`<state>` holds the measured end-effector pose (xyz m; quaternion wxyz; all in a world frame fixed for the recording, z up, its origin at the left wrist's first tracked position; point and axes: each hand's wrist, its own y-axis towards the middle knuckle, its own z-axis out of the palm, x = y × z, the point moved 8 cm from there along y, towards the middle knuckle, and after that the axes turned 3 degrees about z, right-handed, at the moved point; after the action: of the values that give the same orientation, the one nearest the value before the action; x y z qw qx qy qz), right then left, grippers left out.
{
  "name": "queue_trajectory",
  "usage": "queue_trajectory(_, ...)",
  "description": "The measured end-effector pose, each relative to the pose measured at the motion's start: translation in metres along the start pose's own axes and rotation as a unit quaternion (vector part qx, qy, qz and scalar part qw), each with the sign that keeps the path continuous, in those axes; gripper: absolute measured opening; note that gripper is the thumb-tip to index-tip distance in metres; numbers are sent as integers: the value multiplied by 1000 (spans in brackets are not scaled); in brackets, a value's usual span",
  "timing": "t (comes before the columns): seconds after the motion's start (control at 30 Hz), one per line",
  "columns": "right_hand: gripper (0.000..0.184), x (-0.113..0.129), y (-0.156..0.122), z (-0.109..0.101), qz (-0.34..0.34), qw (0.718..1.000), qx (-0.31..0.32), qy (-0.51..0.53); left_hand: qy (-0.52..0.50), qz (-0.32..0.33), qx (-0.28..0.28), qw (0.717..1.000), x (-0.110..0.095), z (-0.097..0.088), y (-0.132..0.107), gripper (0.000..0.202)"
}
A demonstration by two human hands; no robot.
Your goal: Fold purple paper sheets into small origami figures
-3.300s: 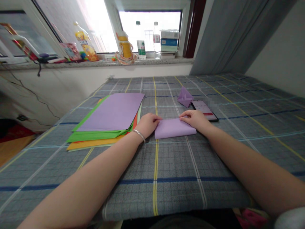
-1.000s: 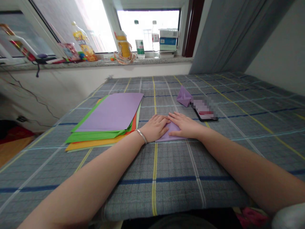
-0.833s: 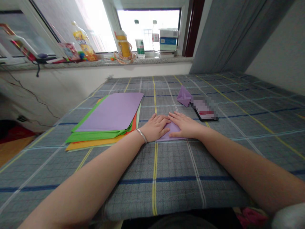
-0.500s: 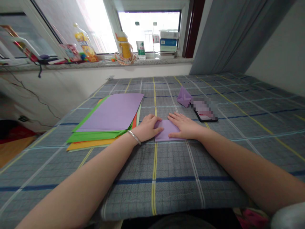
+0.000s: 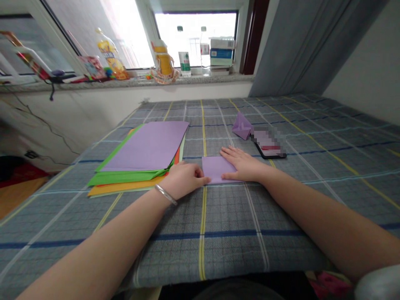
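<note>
A small folded piece of purple paper lies flat on the plaid cloth in front of me. My left hand, with a silver bangle on its wrist, has its fingers curled and its thumb at the paper's near left corner, in a pinch. My right hand rests flat across the paper's right part, fingers stretched out, covering that side. Beyond it stands a folded purple paper shape with a peaked top.
Left of my hands is a stack of coloured paper, purple uppermost. A phone with a blurred screen lies to the right. Bottles, including a yellow-labelled one, and boxes line the windowsill. The table's near edge is close to me.
My left hand has slid left and towards me, from lying on the paper to its near left corner, and its fingers have curled. My right hand has stayed in place.
</note>
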<state>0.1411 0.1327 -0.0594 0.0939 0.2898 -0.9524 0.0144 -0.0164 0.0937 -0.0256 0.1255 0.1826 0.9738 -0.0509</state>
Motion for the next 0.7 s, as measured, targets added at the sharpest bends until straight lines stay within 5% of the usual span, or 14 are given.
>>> queue_trajectory(0.33,91,0,-2,-5,3,1000,-14,6,-37,-21,41,998,8,6,-2,38)
queue_trajectory(0.7,77,6,-2,-16,0,998,-56,-5,13,-6,1,1000,0,1,-4,41)
